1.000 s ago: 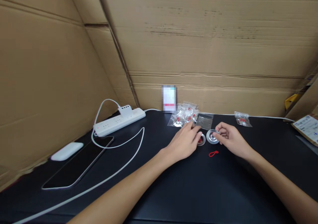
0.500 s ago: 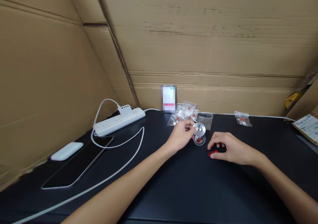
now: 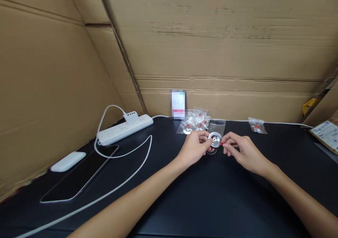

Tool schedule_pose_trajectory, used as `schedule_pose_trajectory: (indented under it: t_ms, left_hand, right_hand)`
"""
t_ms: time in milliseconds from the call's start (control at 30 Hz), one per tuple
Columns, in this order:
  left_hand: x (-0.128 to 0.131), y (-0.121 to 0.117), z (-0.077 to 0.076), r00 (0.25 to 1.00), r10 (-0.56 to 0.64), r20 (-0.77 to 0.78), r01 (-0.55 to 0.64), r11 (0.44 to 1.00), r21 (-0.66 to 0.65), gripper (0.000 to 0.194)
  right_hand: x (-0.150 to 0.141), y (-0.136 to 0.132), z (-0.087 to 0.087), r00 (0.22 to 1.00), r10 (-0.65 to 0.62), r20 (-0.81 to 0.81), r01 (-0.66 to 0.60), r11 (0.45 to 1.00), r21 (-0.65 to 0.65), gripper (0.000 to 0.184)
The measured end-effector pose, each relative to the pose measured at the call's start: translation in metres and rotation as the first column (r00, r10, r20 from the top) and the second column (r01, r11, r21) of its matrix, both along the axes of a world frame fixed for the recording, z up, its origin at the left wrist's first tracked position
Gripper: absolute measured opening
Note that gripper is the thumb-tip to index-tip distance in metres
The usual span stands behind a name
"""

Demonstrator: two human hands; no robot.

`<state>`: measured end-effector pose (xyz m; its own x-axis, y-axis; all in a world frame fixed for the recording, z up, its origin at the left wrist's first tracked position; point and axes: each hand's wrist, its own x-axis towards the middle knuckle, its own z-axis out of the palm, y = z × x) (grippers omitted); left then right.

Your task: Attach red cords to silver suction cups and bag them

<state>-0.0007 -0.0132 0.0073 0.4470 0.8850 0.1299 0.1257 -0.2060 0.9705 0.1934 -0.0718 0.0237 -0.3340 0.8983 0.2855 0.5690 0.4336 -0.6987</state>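
My left hand (image 3: 194, 147) is closed on the edge of a small silver metal disc (image 3: 215, 135), domed like a finger cymbal, with a hole in its middle. A second silver disc (image 3: 212, 152) with something red on it lies on the table below, partly covered by the held one. Just right of the held disc, my right hand (image 3: 239, 149) pinches a red cord loop (image 3: 222, 143) between thumb and finger. Most of the loop is hidden by those fingers. An opened clear plastic bag (image 3: 218, 126) lies flat behind the discs.
Clear bags (image 3: 194, 120) of discs with red cords are piled at the back, by an upright blurred screen (image 3: 178, 105). Another bag (image 3: 257, 126) lies back right. A power strip (image 3: 125, 129), white cable (image 3: 132, 171), phone (image 3: 80, 174) and white case (image 3: 68, 161) occupy the left.
The disc has passed from my right hand to my left. My right hand has picked the red cord loop off the table and brought it up beside the disc.
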Motion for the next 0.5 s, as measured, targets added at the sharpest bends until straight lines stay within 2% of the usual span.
schedule_pose_trajectory:
  t_ms: [133, 300, 500]
  left_hand:
    - [0.004, -0.008, 0.001, 0.998, -0.055, 0.013, 0.055, 0.998, -0.005, 0.012]
    - [0.007, -0.013, 0.004, 0.997, -0.056, 0.059, 0.058, 0.998, -0.031, 0.013]
    - [0.010, -0.018, 0.006, 0.989, -0.090, 0.116, 0.100, 0.991, -0.086, 0.012]
  right_hand:
    - [-0.003, 0.002, -0.004, 0.997, -0.075, 0.006, 0.074, 0.991, 0.116, 0.011]
    - [-0.006, 0.002, -0.009, 0.982, -0.161, 0.101, 0.119, 0.935, 0.334, 0.014]
    - [-0.009, 0.003, -0.015, 0.970, -0.201, 0.137, 0.131, 0.907, 0.400, 0.014]
